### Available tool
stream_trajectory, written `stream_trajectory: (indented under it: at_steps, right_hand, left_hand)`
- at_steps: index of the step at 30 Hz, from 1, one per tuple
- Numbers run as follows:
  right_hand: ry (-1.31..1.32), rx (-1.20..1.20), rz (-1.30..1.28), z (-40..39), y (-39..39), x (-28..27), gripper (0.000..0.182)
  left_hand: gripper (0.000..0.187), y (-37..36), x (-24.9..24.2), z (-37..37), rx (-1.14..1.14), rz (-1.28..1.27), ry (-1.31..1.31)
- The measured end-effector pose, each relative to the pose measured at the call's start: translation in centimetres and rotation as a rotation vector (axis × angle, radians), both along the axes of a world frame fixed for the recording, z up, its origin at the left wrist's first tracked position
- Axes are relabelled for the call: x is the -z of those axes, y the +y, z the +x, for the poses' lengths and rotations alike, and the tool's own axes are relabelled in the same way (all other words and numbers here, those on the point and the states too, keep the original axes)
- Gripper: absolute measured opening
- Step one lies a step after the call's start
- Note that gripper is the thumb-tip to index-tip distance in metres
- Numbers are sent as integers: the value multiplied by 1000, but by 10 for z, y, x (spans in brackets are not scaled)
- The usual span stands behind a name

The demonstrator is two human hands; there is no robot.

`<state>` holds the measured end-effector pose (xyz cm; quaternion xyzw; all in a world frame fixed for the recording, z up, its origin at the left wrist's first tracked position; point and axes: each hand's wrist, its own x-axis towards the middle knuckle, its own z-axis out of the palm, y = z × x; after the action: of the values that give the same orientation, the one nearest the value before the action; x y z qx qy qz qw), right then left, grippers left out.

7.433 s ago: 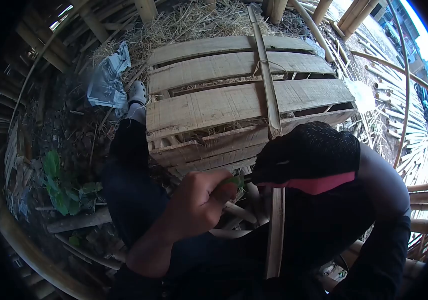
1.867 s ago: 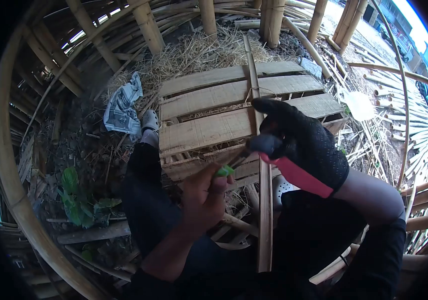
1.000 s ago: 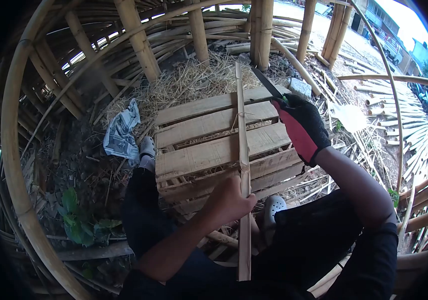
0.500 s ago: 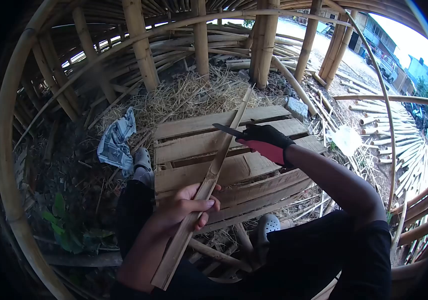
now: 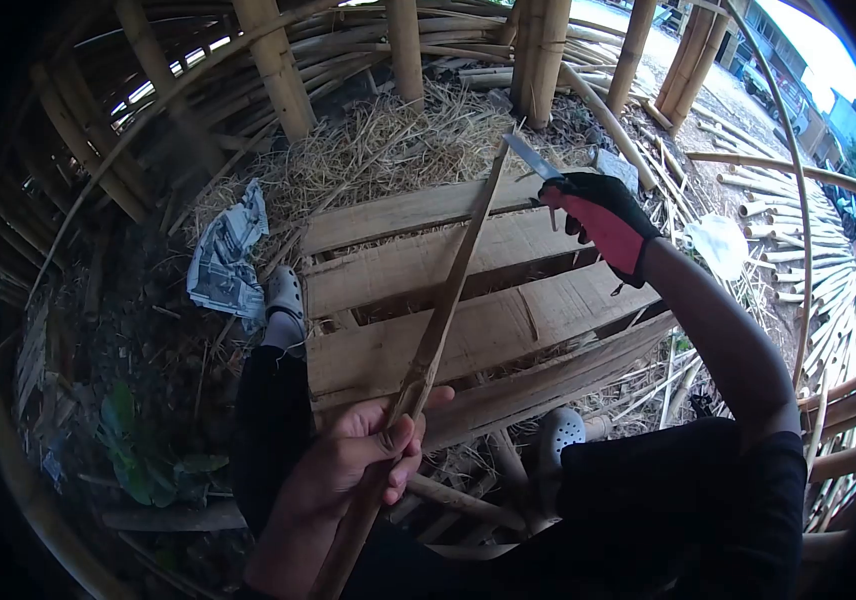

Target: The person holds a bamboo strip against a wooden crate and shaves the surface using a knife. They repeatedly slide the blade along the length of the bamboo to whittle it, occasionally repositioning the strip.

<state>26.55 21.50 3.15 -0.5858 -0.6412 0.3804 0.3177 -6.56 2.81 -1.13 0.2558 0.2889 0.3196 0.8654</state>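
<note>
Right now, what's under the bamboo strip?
The wooden pallet lies under the bamboo strip; straw lies behind it. The left hand covers the strip's lower part.

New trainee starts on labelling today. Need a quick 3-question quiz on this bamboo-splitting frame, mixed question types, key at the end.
1. True or false: the right hand wears a black and red glove.
2. Which hand grips the bamboo strip near its lower part? A) the bare left hand B) the gloved right hand C) neither
3. Fill in: the knife blade points toward the far ___ of the strip, above the wooden pallet.

Key: 1 true; 2 A; 3 end.
</note>
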Motion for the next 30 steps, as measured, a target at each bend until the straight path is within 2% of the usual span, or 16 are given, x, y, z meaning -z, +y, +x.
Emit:
stream_trajectory:
  at_steps: [3,6,8,9,10,12,13,14,16,20,22,26,28,30]
  right_hand:
    - [-100,21,61,11,-4,-8,38]
    - [-76,-24,77,2,-24,-11,35]
    - [38,-163,-21,-7,-34,-13,31]
    - [-153,-203,12,-12,-35,-14,29]
    - [-61,-232,-51,-16,-42,-17,30]
    - [-222,-241,-67,-26,-58,-29,29]
    - [-268,-322,77,-30,-66,-25,29]
    - [-508,-490,601,-23,-58,6,28]
    - [-500,-580,610,-33,-73,18,26]
    - [-568,-629,409,-51,-102,2,29]
    - [-789,-656,290,-55,-103,2,29]
    - [-794,-647,414,-51,-96,9,30]
    - [-737,-642,417,-52,-99,2,32]
    - [-724,-655,485,-50,-98,6,32]
  left_hand:
    - [56,-6,-10,6,-7,107,-81]
    - [48,-6,-15,6,-7,86,47]
    - [40,1,-6,-4,-36,-115,-267]
    - [37,1,-5,-7,-32,-85,-250]
    - [37,1,-5,-5,-34,-82,-248]
    - [33,1,-8,0,-59,-17,171]
    - [31,0,-13,8,-102,-99,190]
    - [31,-1,-10,7,-104,-97,192]
    - [28,-3,1,5,-26,-112,-71]
    - [27,-3,-7,6,-82,-189,-171]
    - [27,-4,-9,5,-52,-237,-279]
    - [33,-2,-6,9,-14,-164,-367]
    - [43,-2,-24,23,-121,44,292]
    - [49,-1,-17,15,-66,99,305]
